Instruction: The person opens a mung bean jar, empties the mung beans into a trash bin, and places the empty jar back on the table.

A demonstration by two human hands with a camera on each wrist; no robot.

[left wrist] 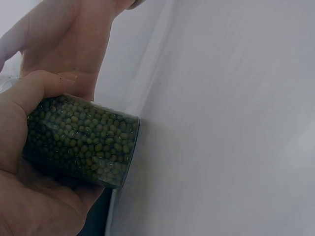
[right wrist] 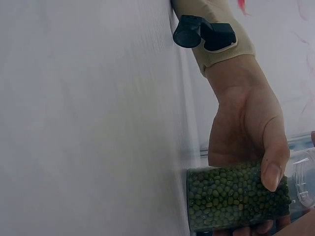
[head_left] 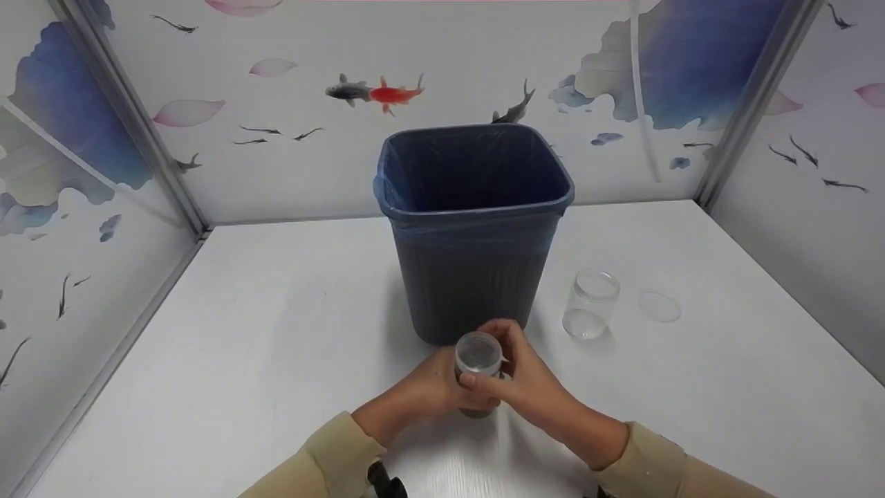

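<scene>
A clear jar [left wrist: 83,140] of green mung beans stands between both hands in front of the bin, its base close over the white table [head_left: 276,332]. My left hand [head_left: 439,384] grips the jar's body, the thumb across its side in the right wrist view. Round the clear lid [head_left: 478,351] at the top curl the thumb and fingers of my right hand [head_left: 525,377]. The beans fill the lower part of the jar, and the upper part is see-through in the right wrist view.
A dark bin [head_left: 477,277] with a blue liner rises just behind the hands. To its right are an uncovered clear jar [head_left: 591,304] and a clear round lid [head_left: 659,306] lying flat. Printed panels [head_left: 276,166] wall in the table's back and sides.
</scene>
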